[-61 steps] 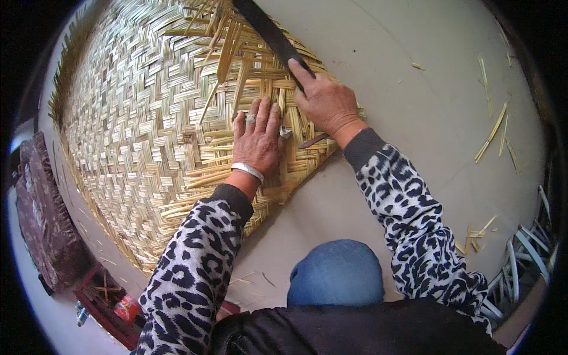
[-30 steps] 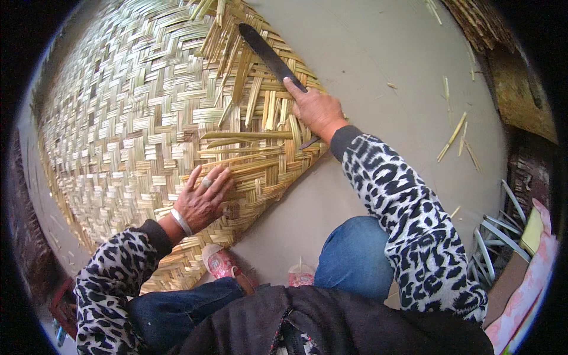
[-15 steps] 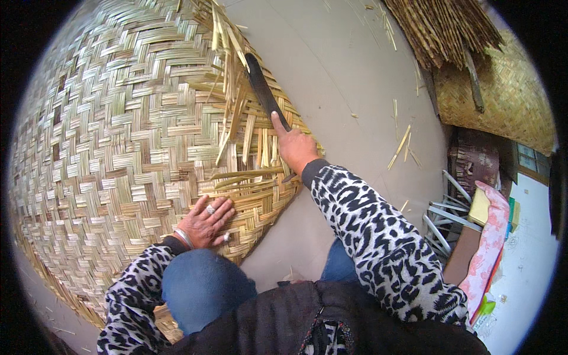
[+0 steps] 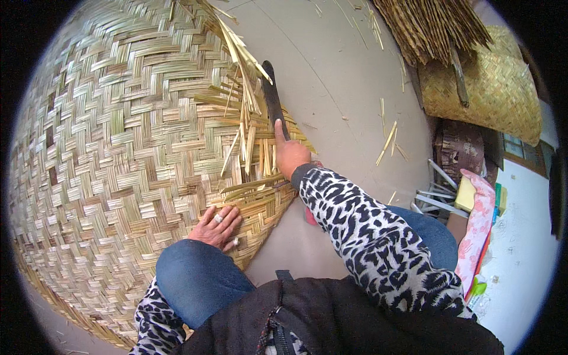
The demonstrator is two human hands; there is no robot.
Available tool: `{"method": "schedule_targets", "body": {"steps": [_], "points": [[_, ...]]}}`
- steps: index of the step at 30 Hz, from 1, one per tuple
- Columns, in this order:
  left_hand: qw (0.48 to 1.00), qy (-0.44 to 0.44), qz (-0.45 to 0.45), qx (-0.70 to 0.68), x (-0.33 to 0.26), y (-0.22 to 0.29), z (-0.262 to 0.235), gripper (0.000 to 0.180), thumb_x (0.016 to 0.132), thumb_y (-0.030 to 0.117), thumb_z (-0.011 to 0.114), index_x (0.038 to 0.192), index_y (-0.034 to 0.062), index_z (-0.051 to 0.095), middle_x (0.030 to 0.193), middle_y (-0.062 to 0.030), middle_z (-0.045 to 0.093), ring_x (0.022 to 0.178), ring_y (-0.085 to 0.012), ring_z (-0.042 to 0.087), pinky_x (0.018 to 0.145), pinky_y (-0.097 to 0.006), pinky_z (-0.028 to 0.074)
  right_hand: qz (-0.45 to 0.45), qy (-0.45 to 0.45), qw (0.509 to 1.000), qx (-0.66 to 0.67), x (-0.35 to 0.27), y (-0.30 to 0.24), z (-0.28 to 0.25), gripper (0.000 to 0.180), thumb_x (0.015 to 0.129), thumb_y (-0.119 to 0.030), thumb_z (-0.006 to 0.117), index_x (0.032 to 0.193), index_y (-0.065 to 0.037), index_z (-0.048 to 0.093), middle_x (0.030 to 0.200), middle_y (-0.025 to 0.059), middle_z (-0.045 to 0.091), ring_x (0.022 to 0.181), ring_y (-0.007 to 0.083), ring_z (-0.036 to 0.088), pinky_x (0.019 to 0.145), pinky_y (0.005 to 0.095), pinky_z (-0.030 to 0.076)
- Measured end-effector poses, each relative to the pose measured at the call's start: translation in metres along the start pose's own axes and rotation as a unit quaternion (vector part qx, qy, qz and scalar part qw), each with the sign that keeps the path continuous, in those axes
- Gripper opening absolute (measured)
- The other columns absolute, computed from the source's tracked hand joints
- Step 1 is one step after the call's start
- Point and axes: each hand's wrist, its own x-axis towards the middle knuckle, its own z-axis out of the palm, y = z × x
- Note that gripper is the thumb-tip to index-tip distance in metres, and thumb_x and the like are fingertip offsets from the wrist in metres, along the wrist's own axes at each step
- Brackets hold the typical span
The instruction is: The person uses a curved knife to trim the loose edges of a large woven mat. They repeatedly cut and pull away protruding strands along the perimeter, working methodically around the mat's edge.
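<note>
A large woven bamboo mat (image 4: 112, 148) fills the left half of the view, with loose strip ends sticking out at its right edge (image 4: 245, 106). My right hand (image 4: 290, 154) grips a long dark blade (image 4: 272, 97), index finger stretched along it, and the blade lies against those loose ends. My left hand (image 4: 216, 226) rests flat on the mat near its lower right edge, fingers spread, rings showing. My knee in blue jeans (image 4: 195, 278) sits just below that hand.
The grey concrete floor (image 4: 349, 77) carries scattered bamboo slivers (image 4: 387, 139). A bundle of dry strips (image 4: 432, 26) and a woven basket (image 4: 491, 89) lie at upper right. White strips (image 4: 435, 198), a pink cloth (image 4: 479, 231) and a yellow block (image 4: 465, 194) sit at right.
The view has swung right and the mat now fills the left side. My left hand slid down toward the mat's lower edge. My right hand kept the blade at the loose ends.
</note>
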Motion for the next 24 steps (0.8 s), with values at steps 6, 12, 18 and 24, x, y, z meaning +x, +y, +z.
{"method": "schedule_targets", "body": {"steps": [6,12,18,24], "points": [[0.996,0.086,0.003,0.009,-0.002,-0.006,0.013,0.073,0.092,0.051,0.055,0.151,0.011,0.039,0.158,-0.0085,0.037,0.148,-0.0243,0.03,0.122,-0.049,0.018,-0.02,-0.045,0.998,0.035,0.002,0.007,-0.013,0.081,0.093,-0.018,0.045,0.158,-0.004,-0.001,0.09,0.03,0.069,0.078,0.0429,0.069,0.069,0.0531,0.054],[0.994,0.106,0.0,-0.002,-0.003,-0.008,0.018,0.073,0.091,0.052,0.057,0.149,0.0117,0.042,0.157,-0.0084,0.038,0.147,-0.025,0.031,0.121,-0.049,0.02,0.144,-0.011,0.981,0.131,-0.018,0.047,-0.011,0.086,0.089,-0.031,0.049,0.16,-0.014,0.004,0.091,0.0298,0.069,0.082,0.0461,0.067,0.076,0.0524,0.052],[0.995,0.095,-0.003,-0.002,-0.001,-0.006,0.016,0.072,0.09,0.053,0.058,0.148,0.0128,0.044,0.156,-0.0088,0.04,0.146,-0.0254,0.034,0.121,-0.05,0.021,0.147,-0.002,0.984,0.103,-0.009,0.088,0.02,0.078,0.09,-0.034,0.047,0.159,-0.019,0.015,0.093,0.0288,0.07,0.082,0.0457,0.068,0.076,0.0554,0.051],[0.994,0.109,-0.008,0.01,0.003,-0.004,0.014,0.07,0.089,0.051,0.059,0.147,0.0125,0.047,0.155,-0.0092,0.042,0.144,-0.0263,0.037,0.12,-0.05,0.022,0.11,-0.008,0.989,0.103,0.017,0.123,0.041,0.079,0.091,-0.035,0.047,0.159,-0.014,0.012,0.09,0.0284,0.07,0.08,0.0441,0.068,0.072,0.0552,0.051]]}}
